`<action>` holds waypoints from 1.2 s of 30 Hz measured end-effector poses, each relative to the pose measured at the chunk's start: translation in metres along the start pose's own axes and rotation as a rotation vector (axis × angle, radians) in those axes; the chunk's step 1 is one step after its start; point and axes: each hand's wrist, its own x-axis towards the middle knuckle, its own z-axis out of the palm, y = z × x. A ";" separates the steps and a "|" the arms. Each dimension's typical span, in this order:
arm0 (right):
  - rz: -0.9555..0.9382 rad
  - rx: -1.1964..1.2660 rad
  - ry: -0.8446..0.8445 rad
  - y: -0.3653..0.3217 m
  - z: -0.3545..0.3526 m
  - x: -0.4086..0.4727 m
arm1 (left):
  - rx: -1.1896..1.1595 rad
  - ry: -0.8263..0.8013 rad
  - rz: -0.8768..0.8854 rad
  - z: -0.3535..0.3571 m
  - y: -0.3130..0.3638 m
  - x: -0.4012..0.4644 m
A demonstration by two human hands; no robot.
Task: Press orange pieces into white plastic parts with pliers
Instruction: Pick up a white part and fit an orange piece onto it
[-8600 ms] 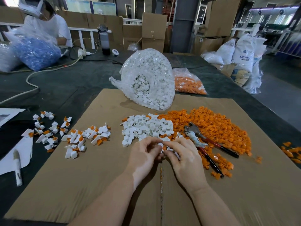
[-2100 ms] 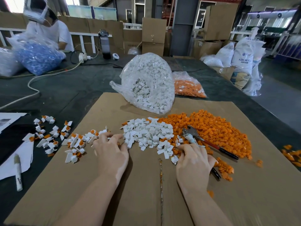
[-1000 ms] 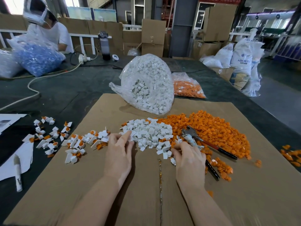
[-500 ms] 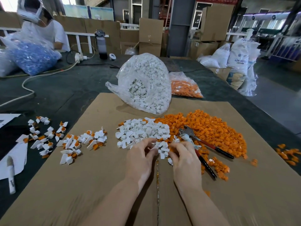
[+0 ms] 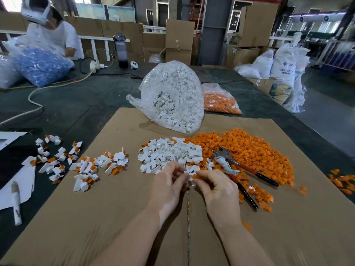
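My left hand point(image 5: 169, 184) and my right hand point(image 5: 216, 187) meet at the near edge of a pile of loose white plastic parts point(image 5: 169, 153). Between their fingertips they pinch a small white part point(image 5: 191, 170) with an orange piece at its lower edge. A broad heap of orange pieces point(image 5: 249, 150) spreads to the right of the white pile. The pliers point(image 5: 236, 169), with red and black handles, lie on that heap just right of my right hand, untouched. White parts with orange pieces in them point(image 5: 92, 166) are scattered to the left.
All of this lies on a brown cardboard sheet point(image 5: 96, 217) over a dark table. A clear bag of white parts point(image 5: 172, 96) and a bag of orange pieces point(image 5: 221, 100) stand behind. A marker point(image 5: 16, 203) lies at far left. Another person point(image 5: 51, 31) works at the back left.
My left hand came back from the assembled parts on the left to the white pile. Both hands have closed together and now hold a white part between the fingertips.
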 end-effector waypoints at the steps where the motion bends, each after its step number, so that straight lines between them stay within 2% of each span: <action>1: -0.009 0.004 -0.010 0.000 0.000 0.000 | 0.009 -0.010 0.001 0.000 0.001 0.000; 9: 0.005 -0.207 -0.017 0.000 0.001 -0.001 | -0.045 -0.032 -0.069 -0.003 0.001 0.000; 14: -0.054 -0.315 -0.010 -0.002 0.003 -0.002 | -0.055 -0.025 -0.066 -0.004 0.002 -0.002; 25: -0.030 -0.245 -0.096 0.001 0.004 -0.005 | 0.215 -0.031 0.134 -0.005 0.000 -0.006; 34: 0.074 -0.146 -0.165 0.005 0.003 -0.005 | 0.337 -0.017 0.279 -0.004 0.000 -0.008; 36: 0.072 -0.142 -0.159 0.004 0.003 -0.005 | 0.330 -0.019 0.260 -0.003 0.000 -0.008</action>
